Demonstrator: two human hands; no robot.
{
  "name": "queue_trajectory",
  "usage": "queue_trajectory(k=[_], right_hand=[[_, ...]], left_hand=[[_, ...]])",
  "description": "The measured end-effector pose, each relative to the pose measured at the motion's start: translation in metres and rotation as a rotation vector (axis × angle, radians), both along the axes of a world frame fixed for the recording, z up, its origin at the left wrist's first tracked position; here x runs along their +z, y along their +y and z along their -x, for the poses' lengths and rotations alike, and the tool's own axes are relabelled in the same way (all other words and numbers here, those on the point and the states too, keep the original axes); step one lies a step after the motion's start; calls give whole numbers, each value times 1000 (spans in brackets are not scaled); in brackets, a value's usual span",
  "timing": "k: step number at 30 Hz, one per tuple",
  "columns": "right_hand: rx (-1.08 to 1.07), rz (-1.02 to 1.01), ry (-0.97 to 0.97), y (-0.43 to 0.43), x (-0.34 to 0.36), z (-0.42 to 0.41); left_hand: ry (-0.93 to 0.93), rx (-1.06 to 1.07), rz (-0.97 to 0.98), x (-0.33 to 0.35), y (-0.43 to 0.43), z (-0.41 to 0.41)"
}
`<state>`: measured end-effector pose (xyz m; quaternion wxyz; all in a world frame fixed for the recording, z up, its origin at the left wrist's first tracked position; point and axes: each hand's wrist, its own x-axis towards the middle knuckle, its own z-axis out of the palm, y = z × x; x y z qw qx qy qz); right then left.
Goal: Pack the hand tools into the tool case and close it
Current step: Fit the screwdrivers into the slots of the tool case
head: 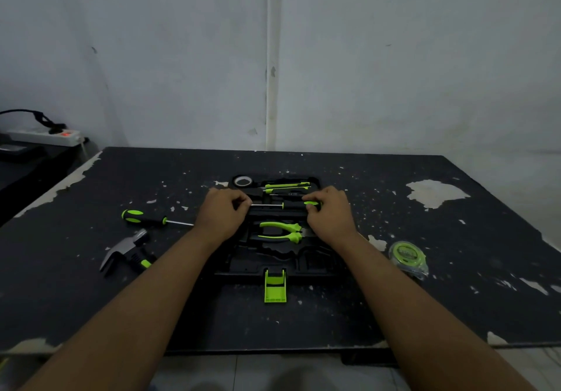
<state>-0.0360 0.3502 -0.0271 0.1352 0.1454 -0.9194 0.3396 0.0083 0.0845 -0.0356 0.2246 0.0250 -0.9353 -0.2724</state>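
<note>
An open black tool case (243, 264) lies mid-table with a green latch (275, 287) at its near edge. Above it my left hand (223, 214) pinches the metal tip of a green-and-black screwdriver (273, 205), while my right hand (331, 213) grips its handle. The screwdriver lies level over the case's middle slot. Green pliers (280, 231) sit in the case below it. Two more green-handled tools (287, 187) and a tape roll (243, 181) lie in the far part of the case.
A second screwdriver (145, 217) and a hammer (127, 251) lie on the black table (425, 299) left of the case. A green tape measure (408, 255) sits to the right. A power strip (45, 135) rests on a side surface at far left.
</note>
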Motion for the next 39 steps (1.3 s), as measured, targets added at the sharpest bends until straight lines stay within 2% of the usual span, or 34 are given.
queue_trajectory(k=[6,10,19,29,39], right_hand=[[-34,-102,79,-3,-2,0],[38,-131,129,-4,1,-5],[131,-220,115,-4,1,-3],[194,-324,162,-8,8,-6],[230,-266,160,-8,8,-5]], left_hand=[[-6,-26,60,2,1,-1],[8,-57,45,3,-1,-3],[-28,-77,86,11,7,-11],[-39,-202,316,13,15,-12],[-17,-278,331,13,16,-9]])
